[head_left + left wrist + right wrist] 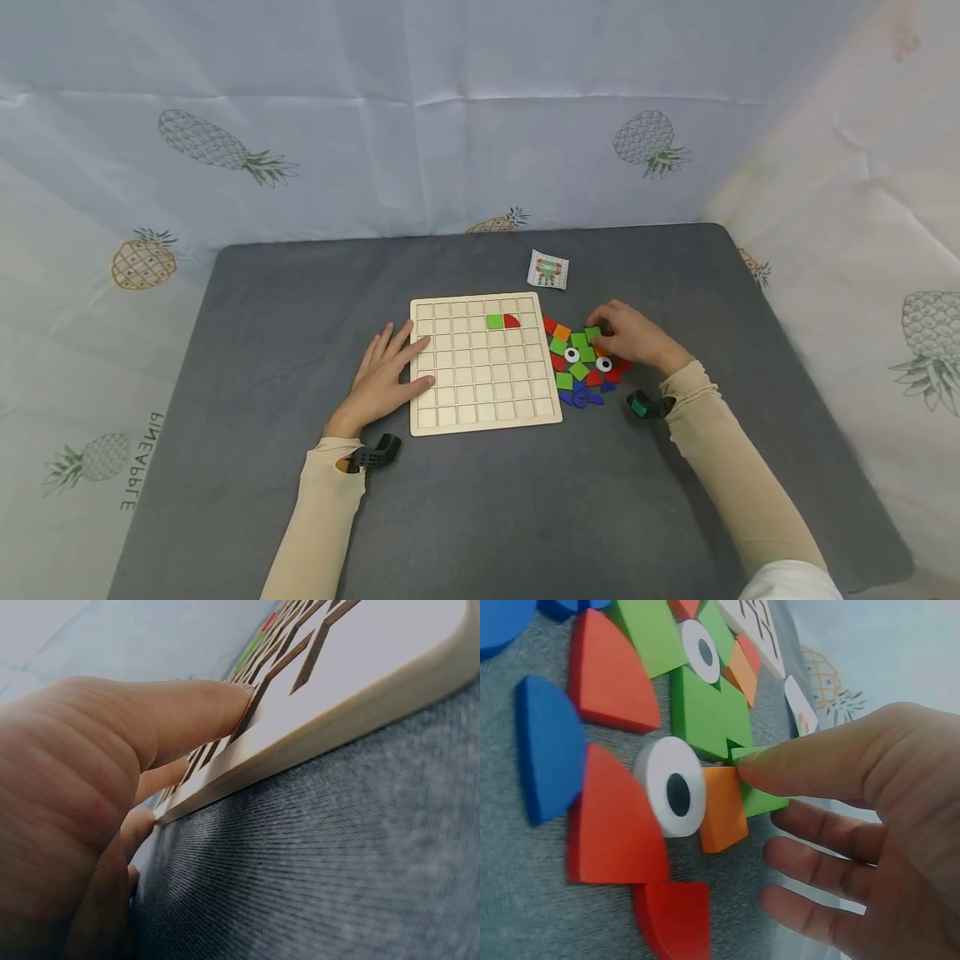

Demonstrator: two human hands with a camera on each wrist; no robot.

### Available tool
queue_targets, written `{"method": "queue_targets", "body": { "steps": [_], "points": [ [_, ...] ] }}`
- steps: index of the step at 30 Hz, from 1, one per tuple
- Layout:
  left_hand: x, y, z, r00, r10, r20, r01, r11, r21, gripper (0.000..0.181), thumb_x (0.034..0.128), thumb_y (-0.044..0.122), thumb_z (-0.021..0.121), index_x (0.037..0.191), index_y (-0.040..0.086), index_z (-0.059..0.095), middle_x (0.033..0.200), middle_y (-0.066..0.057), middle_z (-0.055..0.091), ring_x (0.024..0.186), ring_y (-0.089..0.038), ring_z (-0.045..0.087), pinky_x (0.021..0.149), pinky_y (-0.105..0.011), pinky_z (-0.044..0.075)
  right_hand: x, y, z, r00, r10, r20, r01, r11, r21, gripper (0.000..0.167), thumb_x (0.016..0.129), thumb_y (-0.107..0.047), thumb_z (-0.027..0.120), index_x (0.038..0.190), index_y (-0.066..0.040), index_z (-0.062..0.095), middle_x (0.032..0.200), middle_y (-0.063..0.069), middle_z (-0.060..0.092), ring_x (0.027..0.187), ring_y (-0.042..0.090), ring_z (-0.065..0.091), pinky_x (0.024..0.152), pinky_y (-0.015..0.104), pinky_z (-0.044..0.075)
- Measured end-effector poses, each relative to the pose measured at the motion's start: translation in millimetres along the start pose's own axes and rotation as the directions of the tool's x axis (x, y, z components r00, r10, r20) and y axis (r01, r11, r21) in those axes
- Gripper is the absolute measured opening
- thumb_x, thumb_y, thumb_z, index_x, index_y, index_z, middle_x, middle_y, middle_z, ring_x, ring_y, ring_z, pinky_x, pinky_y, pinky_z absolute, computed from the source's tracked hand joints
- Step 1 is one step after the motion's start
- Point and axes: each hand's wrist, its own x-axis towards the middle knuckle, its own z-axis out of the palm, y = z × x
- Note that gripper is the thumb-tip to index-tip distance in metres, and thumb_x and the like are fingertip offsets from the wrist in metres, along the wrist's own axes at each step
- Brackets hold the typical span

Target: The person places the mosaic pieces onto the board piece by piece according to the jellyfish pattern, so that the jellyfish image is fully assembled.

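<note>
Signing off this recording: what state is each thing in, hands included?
Board: flat on the table, mostly unfilled
Placed green square: set into the board
Placed red quarter-circle: set beside the placed green square
Loose pieces: jumbled right of the board
Eye discs: black dots facing up
Picture card: printed side up, beyond the board
Left hand: spread, resting on the board's left edge
Right hand: pinching another green square

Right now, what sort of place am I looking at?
Probably a curtained-off tabletop workspace: pineapple-print fabric hangs behind and beside a gray table holding a wooden grid board and colored mosaic tiles.
</note>
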Motion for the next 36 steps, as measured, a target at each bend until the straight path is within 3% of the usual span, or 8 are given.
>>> {"method": "queue_targets", "body": {
  "steps": [7, 19, 28, 36],
  "points": [
    [-0.1, 1.0, -1.4, 1.000, -0.003, 0.003, 0.003, 1.000, 0.003, 0.073, 0.0934, 0.041, 0.069, 0.157, 0.018, 0.041, 0.172, -0.006, 0.013, 0.160, -0.033, -0.003, 0.130, -0.051, -0.005, 3.6, -4.6, -10.5, 1.000, 0.011, -0.010, -0.011, 0.999, 0.033, 0.015, 0.100, -0.010, 0.061, 0.111, -0.002, 0.069, 0.109, 0.015, 0.066, 0.095, 0.028, 0.063, 0.084, 0.045, 0.057],
    [-0.8, 0.3, -2.1, 1.000, -0.002, 0.003, 0.002, 1.000, 0.002, 0.074, 0.0929, 0.040, 0.070, 0.157, 0.019, 0.041, 0.172, -0.006, 0.013, 0.160, -0.034, -0.003, 0.130, -0.050, -0.006, 24.6, -40.5, -39.9, 0.995, -0.090, -0.052, 0.095, 0.989, 0.111, 0.014, 0.102, -0.011, 0.060, 0.112, -0.004, 0.066, 0.106, 0.013, 0.067, 0.093, 0.025, 0.061, 0.080, 0.039, 0.054],
    [0.3, 0.0, -1.6, 1.000, -0.002, 0.004, 0.002, 1.000, 0.001, 0.074, 0.0932, 0.041, 0.070, 0.157, 0.020, 0.040, 0.173, -0.005, 0.012, 0.160, -0.033, -0.004, 0.130, -0.051, -0.006, 50.7, -69.1, -38.3, 0.984, -0.159, -0.075, 0.170, 0.971, 0.166, 0.014, 0.102, -0.014, 0.061, 0.110, -0.005, 0.068, 0.102, 0.012, 0.067, 0.090, 0.024, 0.061, 0.078, 0.036, 0.052],
    [-0.1, -0.9, 0.1, 1.000, 0.004, -0.003, -0.003, 1.000, 0.012, 0.073, 0.0934, 0.041, 0.070, 0.157, 0.021, 0.041, 0.173, -0.005, 0.012, 0.160, -0.033, -0.004, 0.130, -0.051, -0.005, 72.0, -91.9, -31.8, 0.977, -0.211, -0.046, 0.215, 0.958, 0.190, 0.016, 0.103, -0.015, 0.059, 0.112, -0.006, 0.068, 0.104, 0.011, 0.066, 0.093, 0.022, 0.059, 0.083, 0.038, 0.051]
  ]
}}
